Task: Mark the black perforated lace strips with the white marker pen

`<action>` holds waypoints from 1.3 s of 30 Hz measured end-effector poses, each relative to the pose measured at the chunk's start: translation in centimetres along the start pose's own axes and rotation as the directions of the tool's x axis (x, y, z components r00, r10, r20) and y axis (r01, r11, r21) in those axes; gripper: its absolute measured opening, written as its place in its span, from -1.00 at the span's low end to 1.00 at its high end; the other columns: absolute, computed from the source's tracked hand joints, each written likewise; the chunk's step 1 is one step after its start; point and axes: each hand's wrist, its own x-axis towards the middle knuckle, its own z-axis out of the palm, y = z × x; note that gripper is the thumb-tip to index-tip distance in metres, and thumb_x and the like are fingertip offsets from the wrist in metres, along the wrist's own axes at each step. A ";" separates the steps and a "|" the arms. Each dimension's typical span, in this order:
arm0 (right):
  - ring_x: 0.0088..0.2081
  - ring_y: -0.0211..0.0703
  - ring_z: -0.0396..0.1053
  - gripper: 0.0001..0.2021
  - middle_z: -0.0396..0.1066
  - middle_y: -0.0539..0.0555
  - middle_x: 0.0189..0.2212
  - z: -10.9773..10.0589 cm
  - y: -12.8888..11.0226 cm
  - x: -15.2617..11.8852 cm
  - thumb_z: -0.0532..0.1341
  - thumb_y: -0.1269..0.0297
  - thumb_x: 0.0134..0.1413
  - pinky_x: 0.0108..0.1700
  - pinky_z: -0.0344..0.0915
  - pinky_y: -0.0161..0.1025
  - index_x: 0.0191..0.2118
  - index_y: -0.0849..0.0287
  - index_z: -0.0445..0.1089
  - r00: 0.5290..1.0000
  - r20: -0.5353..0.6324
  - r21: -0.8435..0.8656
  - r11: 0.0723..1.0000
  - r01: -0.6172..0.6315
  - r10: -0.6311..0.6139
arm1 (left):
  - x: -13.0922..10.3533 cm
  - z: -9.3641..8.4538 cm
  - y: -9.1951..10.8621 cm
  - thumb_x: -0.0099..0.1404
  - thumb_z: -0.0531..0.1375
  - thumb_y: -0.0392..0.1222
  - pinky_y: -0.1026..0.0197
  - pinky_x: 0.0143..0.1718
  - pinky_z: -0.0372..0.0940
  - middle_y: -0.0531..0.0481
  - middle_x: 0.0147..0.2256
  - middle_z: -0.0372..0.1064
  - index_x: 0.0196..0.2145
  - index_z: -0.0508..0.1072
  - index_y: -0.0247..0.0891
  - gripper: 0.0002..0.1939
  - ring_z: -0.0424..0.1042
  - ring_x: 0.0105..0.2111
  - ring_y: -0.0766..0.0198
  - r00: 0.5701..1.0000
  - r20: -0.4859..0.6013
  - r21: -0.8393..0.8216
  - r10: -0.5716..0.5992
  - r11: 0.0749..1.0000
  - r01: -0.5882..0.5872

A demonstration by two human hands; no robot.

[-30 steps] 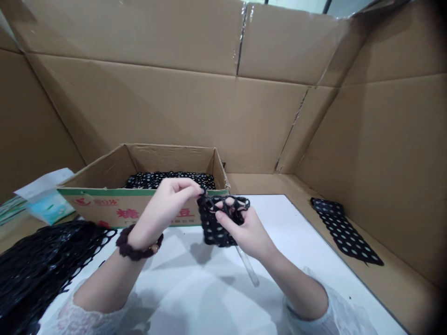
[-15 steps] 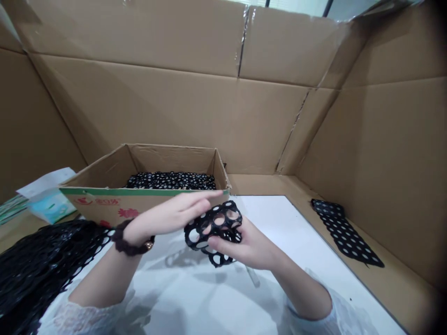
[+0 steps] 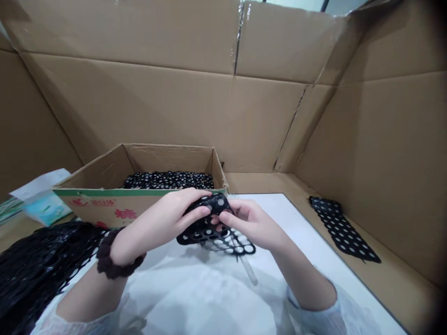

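A strip of black netting with round holes is bunched between my two hands above the white board. My left hand grips its left side, thumb on the near face and fingers behind. From the right, my right hand pinches it between thumb and fingers; some fingertips show through the holes. The strip's loose end hangs below my right hand, slightly blurred. Under that end lies a thin whitish stick, partly covered.
Behind my hands stands an open cardboard box holding black holed netting. A heap of black netting lies at left, near a blue-and-white packet. Another holed strip rests at right. Tall cardboard walls surround the workplace.
My left hand has come down from above the netting and now grips its left side. The netting has turned and been gathered, its loose end swinging out to the lower right.
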 end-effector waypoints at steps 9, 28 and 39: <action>-0.52 -0.36 0.22 -0.81 0.30 -0.03 -0.51 2.3 0.3 -0.1 -0.01 0.29 0.13 -0.46 0.13 -0.40 -0.44 0.22 0.23 0.989 -0.143 -0.238 0.971 0.006 -0.041 | -0.1 0.8 1.6 0.18 0.09 -0.08 0.28 -0.25 0.26 0.05 -0.27 0.43 -0.24 0.42 -0.17 -0.77 0.38 -0.26 0.26 0.990 -0.109 -0.190 -0.088 0.979 0.066; -0.54 -0.38 0.14 -0.76 0.24 -0.02 -0.52 1.7 0.4 0.3 0.01 0.21 0.12 -0.47 0.08 -0.39 -0.47 0.23 0.22 0.977 -0.215 -0.060 0.998 -0.017 0.004 | 1.1 -0.8 -6.6 0.20 0.04 -0.09 0.02 0.03 0.06 -0.16 -0.03 0.28 -0.17 0.42 -0.31 -0.67 0.21 0.00 0.03 0.748 -0.619 0.196 -0.240 0.875 0.443; -0.46 -0.32 0.17 -0.82 0.25 -0.02 -0.50 2.5 0.8 0.3 0.15 0.19 -0.01 -0.44 0.12 -0.38 -0.39 0.23 0.28 0.937 -0.347 -0.129 0.992 0.000 -0.045 | 0.4 1.0 1.2 0.15 0.10 -0.07 0.19 -0.21 0.27 0.02 -0.29 0.47 -0.26 0.49 -0.19 -0.73 0.41 -0.26 0.18 0.979 0.006 -0.437 -0.203 0.880 0.185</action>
